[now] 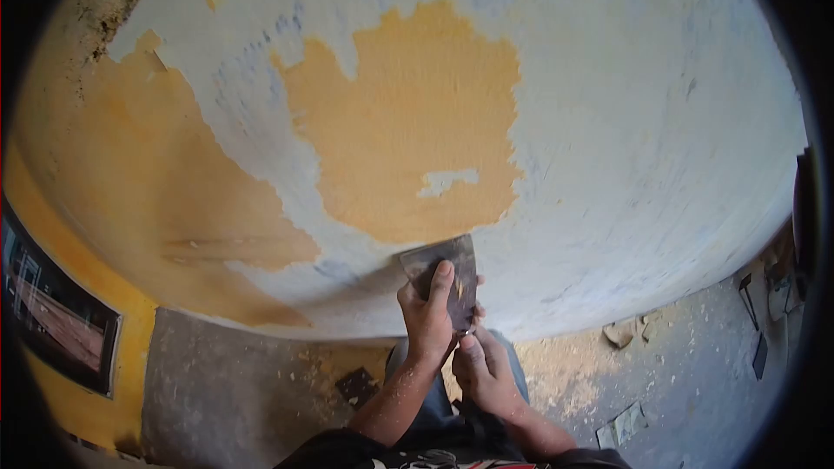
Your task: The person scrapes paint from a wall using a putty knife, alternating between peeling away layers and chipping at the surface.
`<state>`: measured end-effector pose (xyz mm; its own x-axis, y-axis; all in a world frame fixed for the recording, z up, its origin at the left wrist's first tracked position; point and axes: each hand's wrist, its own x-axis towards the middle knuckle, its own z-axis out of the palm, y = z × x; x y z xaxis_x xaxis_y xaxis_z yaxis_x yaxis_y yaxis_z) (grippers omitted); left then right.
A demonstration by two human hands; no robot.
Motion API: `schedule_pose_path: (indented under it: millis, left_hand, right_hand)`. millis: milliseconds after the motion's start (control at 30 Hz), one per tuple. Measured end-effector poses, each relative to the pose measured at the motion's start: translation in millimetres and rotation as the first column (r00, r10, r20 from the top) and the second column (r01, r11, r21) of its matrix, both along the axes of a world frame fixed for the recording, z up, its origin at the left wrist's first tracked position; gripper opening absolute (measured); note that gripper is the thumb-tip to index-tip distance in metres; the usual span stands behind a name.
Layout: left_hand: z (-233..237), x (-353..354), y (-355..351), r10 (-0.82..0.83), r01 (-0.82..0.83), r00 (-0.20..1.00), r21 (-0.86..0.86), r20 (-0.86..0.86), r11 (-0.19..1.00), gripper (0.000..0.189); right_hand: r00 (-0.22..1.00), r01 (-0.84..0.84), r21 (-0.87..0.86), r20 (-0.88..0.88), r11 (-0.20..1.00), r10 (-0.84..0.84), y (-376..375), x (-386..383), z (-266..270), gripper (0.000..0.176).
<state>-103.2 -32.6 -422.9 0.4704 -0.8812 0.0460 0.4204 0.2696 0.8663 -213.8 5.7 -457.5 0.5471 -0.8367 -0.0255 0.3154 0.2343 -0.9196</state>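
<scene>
Head view is looking forward and down along the person's own arms, with a dark shirt (pixel 434 456) showing at the bottom edge and grey-blue trousers (pixel 514 358) showing between and behind the forearms. Nearest of the two, the right hand (pixel 486 373) is curling shut low around the scraper's handle, which is staying hidden inside the fist. Just above it, and touching it, the left hand (pixel 426 323) is gripping the lower part of the scraper (pixel 432 260); its fingers (pixel 444 280) are wrapping round the blade, with one stretching straight up along the dark metal face. Both hands are dusted with pale powder.

The scraper is standing nearly upright, its wide top edge pressing against the wall (pixel 625 139) right at the lower border of a large orange patch (pixel 408 130) where the pale top coat is missing. A second bare orange area (pixel 174 191) is spreading to the left, and a grey unpainted strip (pixel 217 391) is running along the wall's foot.

Farther down and to the right, yellowish paint dust (pixel 556 365) is lying on the concrete floor (pixel 695 365), with a few loose chips (pixel 618 334) near it. A dark flat piece (pixel 356 385) is lying left of the arms. A dark-framed opening (pixel 56 317) is showing at the far left.
</scene>
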Motion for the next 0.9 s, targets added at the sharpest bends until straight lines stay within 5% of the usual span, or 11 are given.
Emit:
schedule_pose_path:
  millis: [33, 167, 200, 233, 533, 567, 633, 833, 900]
  left_hand:
    - [9, 1, -8, -0.009, 0.009, 1.000, -0.032, 0.003, 0.999, 0.036]
    - [26, 4, 3, 0.052, -0.054, 0.998, -0.084, -0.020, 0.995, 0.033]
    - [24, 3, 2, 0.020, -0.021, 1.000, -0.054, -0.008, 0.998, 0.033]
    - [30, 0, 2, -0.015, 0.015, 1.000, -0.013, 0.006, 1.000, 0.033]
    - [15, -2, 0, -0.005, 0.005, 1.000, -0.003, -0.016, 1.000, 0.035]
    - [20, -2, -4, -0.016, 0.016, 1.000, -0.023, -0.010, 1.000, 0.035]
    - [22, 2, -4, 0.009, -0.009, 0.999, -0.001, 0.043, 1.000, 0.034]
    - [20, -1, -3, -0.007, 0.007, 1.000, 0.000, 0.007, 1.000, 0.034]
    - [19, 3, -4, -0.020, 0.020, 1.000, 0.015, 0.020, 1.000, 0.035]
  right_hand:
    - [0.990, 0.076, -0.137, -0.104, 0.988, -0.090, -1, 6, 7, 0.027]
    - [0.999, -0.042, -0.062, -0.013, 0.997, 0.041, -16, 7, 31, 0.026]
    - [0.989, -0.010, -0.116, -0.146, 0.993, -0.007, -8, 3, 28, 0.029]
    - [0.999, -0.038, 0.039, 0.025, 0.998, 0.037, 0, 5, 30, 0.030]
    - [1.000, -0.012, 0.044, -0.010, 0.999, 0.013, 1, -1, 18, 0.027]
    - [0.995, 0.026, -0.105, -0.091, 0.994, -0.036, -1, 4, 18, 0.026]
    - [1.000, -0.015, 0.062, 0.012, 0.998, 0.014, 0, 11, 24, 0.025]
    - [0.999, 0.027, -0.123, -0.036, 0.992, -0.031, -2, 6, 16, 0.025]
    - [0.999, -0.052, 0.068, 0.009, 0.996, 0.052, -2, 8, 16, 0.024]
